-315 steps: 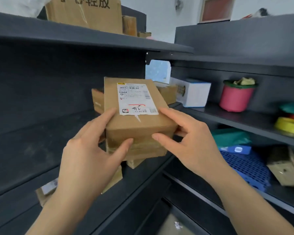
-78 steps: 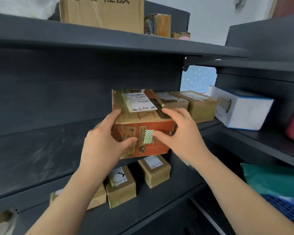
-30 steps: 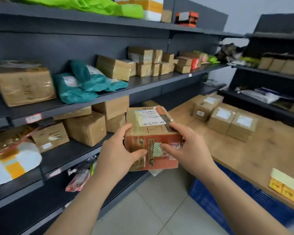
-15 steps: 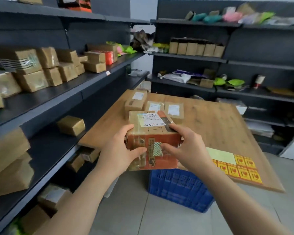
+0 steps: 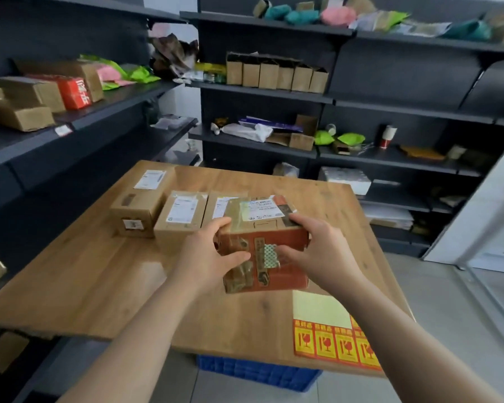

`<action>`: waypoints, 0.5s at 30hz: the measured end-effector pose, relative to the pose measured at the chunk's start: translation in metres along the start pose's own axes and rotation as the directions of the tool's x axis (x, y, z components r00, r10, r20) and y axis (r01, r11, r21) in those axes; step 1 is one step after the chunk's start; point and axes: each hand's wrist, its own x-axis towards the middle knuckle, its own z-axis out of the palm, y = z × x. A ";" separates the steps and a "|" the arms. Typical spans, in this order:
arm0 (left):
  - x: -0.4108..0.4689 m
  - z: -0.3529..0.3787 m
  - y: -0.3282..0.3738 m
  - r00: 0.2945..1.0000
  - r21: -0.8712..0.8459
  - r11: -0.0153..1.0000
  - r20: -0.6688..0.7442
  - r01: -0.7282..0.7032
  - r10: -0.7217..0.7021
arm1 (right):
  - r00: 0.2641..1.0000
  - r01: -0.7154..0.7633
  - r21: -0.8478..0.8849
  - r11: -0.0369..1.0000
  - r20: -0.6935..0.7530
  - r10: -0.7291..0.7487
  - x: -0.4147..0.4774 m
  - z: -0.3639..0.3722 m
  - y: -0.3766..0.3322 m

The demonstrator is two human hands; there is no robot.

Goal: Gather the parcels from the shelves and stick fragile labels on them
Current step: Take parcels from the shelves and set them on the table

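Off the shelf now, the orange parcel (image 5: 285,239) is over the table (image 5: 99,271); left hand (image 5: 204,257) and right hand (image 5: 320,251) grip its sides.

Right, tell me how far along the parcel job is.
Done: three cardboard parcels sit on the wooden table. In hand: the left hand and right hand grip a fourth, red-sided parcel over it. Left: none shows a fragile label; the label sheet lies at the table's near edge, and more boxes wait on the left shelf.

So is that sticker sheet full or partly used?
Partly used: the label sheet is bare backing, with stickers only along its near edge.
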 end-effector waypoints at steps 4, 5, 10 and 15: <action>0.052 0.037 0.001 0.999 0.005 1.000 0.048 0.013 -0.013 | 0.999 -0.041 0.000 0.999 0.021 0.041 0.042 0.001 0.041; 0.065 0.044 -0.001 0.998 0.014 1.000 0.062 0.020 -0.021 | 0.998 -0.058 0.002 0.998 0.028 0.058 0.052 0.003 0.051; 0.130 0.075 -0.015 0.991 0.051 0.997 0.119 0.050 -0.055 | 0.990 -0.133 0.019 0.991 0.057 0.132 0.102 0.023 0.091; 0.180 0.098 -0.034 0.982 0.098 0.993 0.172 0.064 -0.080 | 0.973 -0.214 0.013 0.977 0.094 0.212 0.141 0.051 0.118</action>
